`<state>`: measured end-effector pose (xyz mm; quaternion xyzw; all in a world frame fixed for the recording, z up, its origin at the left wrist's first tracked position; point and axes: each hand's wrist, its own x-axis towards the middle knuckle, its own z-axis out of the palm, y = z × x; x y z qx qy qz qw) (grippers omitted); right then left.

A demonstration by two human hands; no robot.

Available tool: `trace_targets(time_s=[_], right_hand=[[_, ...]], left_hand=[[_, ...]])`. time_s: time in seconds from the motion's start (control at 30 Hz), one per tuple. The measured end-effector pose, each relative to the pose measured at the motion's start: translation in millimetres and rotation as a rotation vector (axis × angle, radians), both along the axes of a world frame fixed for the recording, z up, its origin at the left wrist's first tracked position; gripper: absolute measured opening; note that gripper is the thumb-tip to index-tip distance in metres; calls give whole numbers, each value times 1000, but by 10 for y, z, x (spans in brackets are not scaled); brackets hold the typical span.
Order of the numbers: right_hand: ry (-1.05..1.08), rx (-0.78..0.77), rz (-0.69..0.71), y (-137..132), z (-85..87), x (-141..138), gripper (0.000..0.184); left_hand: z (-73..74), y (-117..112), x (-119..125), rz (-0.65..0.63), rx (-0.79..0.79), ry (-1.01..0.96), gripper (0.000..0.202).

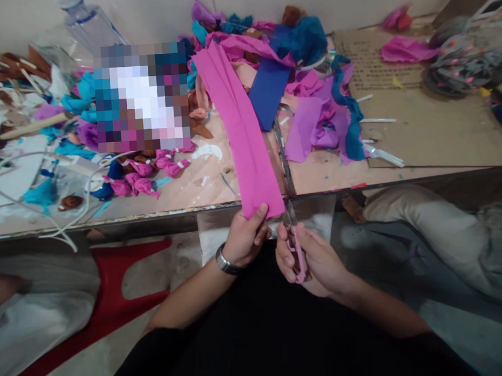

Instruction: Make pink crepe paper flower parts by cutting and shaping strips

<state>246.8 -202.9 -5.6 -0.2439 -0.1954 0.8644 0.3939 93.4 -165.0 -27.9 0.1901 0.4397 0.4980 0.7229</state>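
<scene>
A long strip of pink crepe paper [248, 148] runs from the pile at the back down to the table's front edge. My left hand [246, 236] pinches its near end, thumb on top, with a metal watch at the wrist. My right hand [308, 258] is closed round pink-handled scissors [296, 247], whose blades point up, slightly parted, beside the strip's right corner. Whether the blades touch the paper I cannot tell. Behind the strip lies a dark blue piece of paper [269, 90], with crumpled purple paper [309, 127] to its right.
Small pink twisted paper bundles [138, 181] lie at the left, near a white cable [40, 155]. A clear bottle [92, 22] stands behind a blurred-out patch. Cardboard [434, 125] covers the right side. People sit on both sides, one by a red stool [111, 270].
</scene>
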Motion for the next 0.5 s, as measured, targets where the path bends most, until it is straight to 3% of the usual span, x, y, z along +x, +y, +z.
trace_targets(time_s=[0.5], right_hand=[[-22, -35, 15, -27, 37, 27, 43]], left_hand=[[-17, -9, -15, -6, -7, 15, 53]])
